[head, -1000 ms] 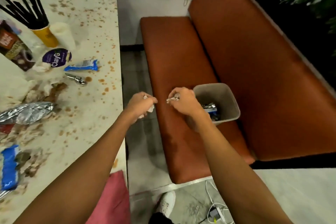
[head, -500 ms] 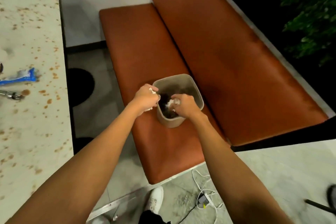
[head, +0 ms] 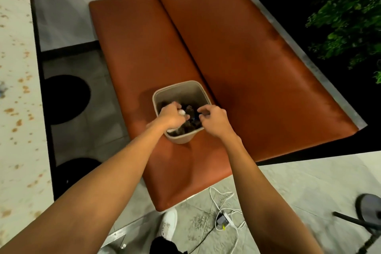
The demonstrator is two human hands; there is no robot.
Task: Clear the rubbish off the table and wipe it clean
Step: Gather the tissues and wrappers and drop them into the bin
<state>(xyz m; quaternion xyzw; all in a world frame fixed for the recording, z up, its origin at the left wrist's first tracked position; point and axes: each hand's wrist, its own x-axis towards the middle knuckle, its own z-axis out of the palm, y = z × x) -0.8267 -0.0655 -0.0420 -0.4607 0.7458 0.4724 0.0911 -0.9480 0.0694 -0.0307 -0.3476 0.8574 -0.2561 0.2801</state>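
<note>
On the bench (head: pixel 127 47) stands the bin (head: pixel 177 86), with dark rubbish inside. Over its near-left part the left hand (head: pixel 171 117) has its grip clamped on a white scrap (head: pixel 181 112). The right hand (head: pixel 214 119) hangs over the right rim, fingers curled; whether that grip holds anything, I cannot tell. The stained worktop (head: pixel 12 109) runs along the left.

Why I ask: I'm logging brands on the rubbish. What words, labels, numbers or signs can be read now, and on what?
None can be read.
On the rubbish in the waste bin: dark, blurred, nothing legible.
On the white wad in the left hand: no print shows.
On the charger: too small to read.
</note>
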